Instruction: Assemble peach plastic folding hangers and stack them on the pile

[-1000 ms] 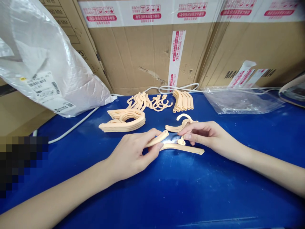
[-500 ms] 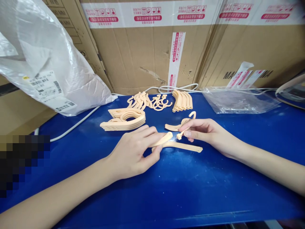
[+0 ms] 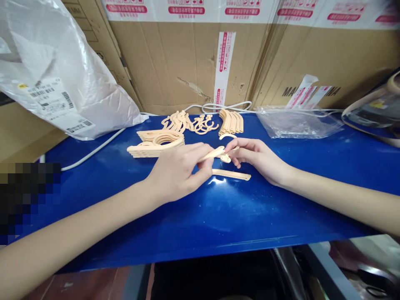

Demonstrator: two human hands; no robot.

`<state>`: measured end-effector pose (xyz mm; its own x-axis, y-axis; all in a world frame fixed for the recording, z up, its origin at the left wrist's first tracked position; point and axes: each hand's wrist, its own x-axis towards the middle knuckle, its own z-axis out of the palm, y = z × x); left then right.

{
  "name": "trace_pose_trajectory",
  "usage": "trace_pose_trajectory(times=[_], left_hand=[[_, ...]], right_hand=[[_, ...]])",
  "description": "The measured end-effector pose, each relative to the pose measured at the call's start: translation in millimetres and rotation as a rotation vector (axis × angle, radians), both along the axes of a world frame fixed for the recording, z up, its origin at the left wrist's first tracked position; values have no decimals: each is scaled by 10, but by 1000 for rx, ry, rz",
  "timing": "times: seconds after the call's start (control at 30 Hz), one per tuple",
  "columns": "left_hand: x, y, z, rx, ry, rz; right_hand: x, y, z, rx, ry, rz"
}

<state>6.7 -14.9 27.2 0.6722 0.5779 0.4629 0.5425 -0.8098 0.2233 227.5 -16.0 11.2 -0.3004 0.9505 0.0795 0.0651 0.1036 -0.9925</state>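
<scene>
Where the tabletop [image 3: 200, 225] ends: near edge, wide blue room for moving before it.
Left hand [image 3: 184, 171]: I see it pinching one hanger arm [image 3: 211, 154] over the tabletop.
Right hand [image 3: 259, 158]: pinching one hook piece [image 3: 225, 158] beside that arm's tip; touching or not, I can't tell.
Counts: one loose strip [image 3: 233, 174], one hanger stack [image 3: 159, 143], one hook pile [image 3: 178, 121], one curved-arm row [image 3: 231, 121].
Surface, room: glossy; cardboard boxes [image 3: 187, 62] behind.
</scene>
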Motion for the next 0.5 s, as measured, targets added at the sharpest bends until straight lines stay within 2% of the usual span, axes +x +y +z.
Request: trace_pose_trajectory(times=[0.1,0.23,0.5], left_hand=[[60,41,9,69,4,-16],[28,92,-77,127,13,-51],[-94,138,-125,96,46,-94]], right_hand=[[-39,12,-29,28,44,9],[-21,33,-71,59,37,39],[49,1,-81,15,60,53]])
